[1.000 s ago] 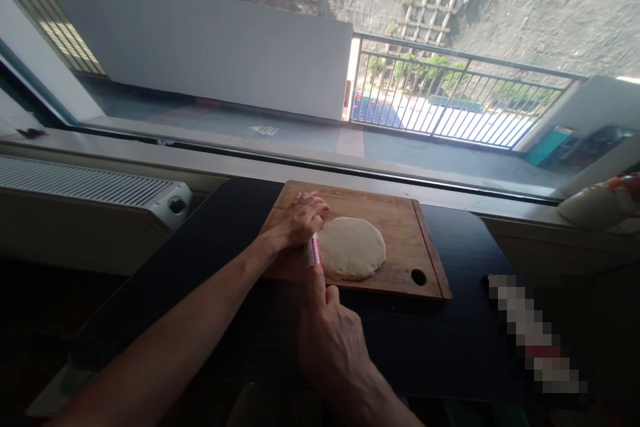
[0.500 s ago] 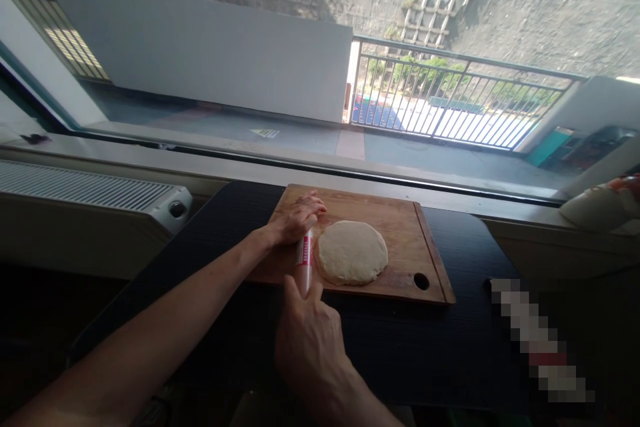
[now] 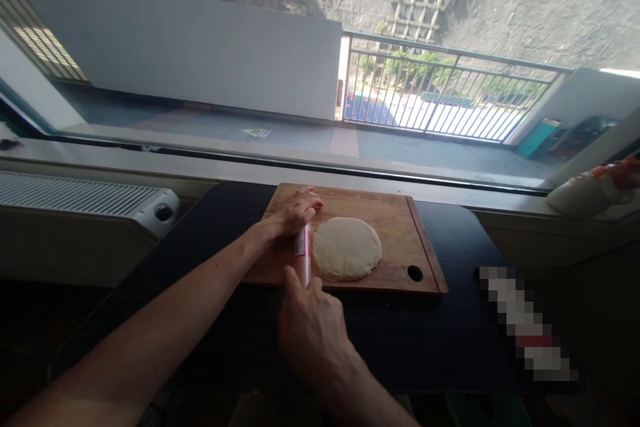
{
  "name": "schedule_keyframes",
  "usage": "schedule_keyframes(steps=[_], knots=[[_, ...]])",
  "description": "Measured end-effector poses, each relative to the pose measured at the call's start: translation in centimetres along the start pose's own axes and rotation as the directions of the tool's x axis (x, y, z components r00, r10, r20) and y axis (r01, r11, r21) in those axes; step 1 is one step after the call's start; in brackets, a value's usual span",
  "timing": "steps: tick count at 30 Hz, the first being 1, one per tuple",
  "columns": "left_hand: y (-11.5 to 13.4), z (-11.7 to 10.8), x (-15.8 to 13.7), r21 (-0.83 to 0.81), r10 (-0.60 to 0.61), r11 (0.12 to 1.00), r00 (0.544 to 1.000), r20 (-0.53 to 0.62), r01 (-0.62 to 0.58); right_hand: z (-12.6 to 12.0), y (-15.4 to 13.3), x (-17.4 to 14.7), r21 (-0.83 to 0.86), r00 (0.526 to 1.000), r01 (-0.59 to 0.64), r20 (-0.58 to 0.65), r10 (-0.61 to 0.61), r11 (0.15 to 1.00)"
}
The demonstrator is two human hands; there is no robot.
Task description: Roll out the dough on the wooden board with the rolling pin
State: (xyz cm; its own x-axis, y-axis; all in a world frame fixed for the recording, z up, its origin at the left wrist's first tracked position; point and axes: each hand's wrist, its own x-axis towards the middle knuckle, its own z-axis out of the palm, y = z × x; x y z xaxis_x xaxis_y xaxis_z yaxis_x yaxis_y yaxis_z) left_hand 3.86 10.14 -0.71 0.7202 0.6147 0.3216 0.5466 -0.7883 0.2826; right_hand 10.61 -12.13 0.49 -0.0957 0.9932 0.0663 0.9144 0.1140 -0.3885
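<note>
The dough (image 3: 347, 249) is lying flat and roughly round on the middle of the board (image 3: 393, 233), its edge looking slightly uneven toward the board's near side. The pin (image 3: 303, 257), wearing a red and white label, is running lengthwise from the board's left part out toward its near edge, just beside the dough; whether the two are touching, I cannot tell.

The left hand (image 3: 300, 209) is covering the pin's far end over the board's left part, its fingers reaching across; how firmly its grip is closing, I cannot tell, the underside being hidden. The right hand (image 3: 316, 323), just off the board's near edge, is pinching the pin's near end in its grip, thumb and forefinger lying along either side.

The dark bench (image 3: 463, 233) is carrying the board. A hole (image 3: 415, 273) is showing in the board's near right corner. Beyond the board a sill (image 3: 125, 157) is stretching, and left of it a radiator (image 3: 85, 197) is standing.
</note>
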Motion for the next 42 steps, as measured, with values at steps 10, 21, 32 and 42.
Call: schedule_keyframes(steps=[10,21,32,42], knots=[[0.4,-0.2,-2.0,0.025,-0.079,0.996,0.994,-0.077,0.081,-0.8,1.5,-1.1,-0.059,0.999,0.048,0.012,-0.047,0.997],[2.9,0.1,-4.8,0.097,-0.264,0.953,0.943,-0.201,0.287,-1.5,4.4,-3.1,-0.082,0.998,0.065,0.011,-0.065,0.994],[6.4,-1.1,-11.5,0.274,-0.203,0.933,0.969,-0.142,0.235,-3.6,9.8,-5.4,-0.175,0.994,0.091,-0.05,-0.101,0.98],[8.5,-0.7,-12.7,0.144,-0.18,0.973,0.984,-0.007,0.179,-6.4,13.8,-10.8,0.008,0.994,0.088,-0.068,-0.087,0.996]])
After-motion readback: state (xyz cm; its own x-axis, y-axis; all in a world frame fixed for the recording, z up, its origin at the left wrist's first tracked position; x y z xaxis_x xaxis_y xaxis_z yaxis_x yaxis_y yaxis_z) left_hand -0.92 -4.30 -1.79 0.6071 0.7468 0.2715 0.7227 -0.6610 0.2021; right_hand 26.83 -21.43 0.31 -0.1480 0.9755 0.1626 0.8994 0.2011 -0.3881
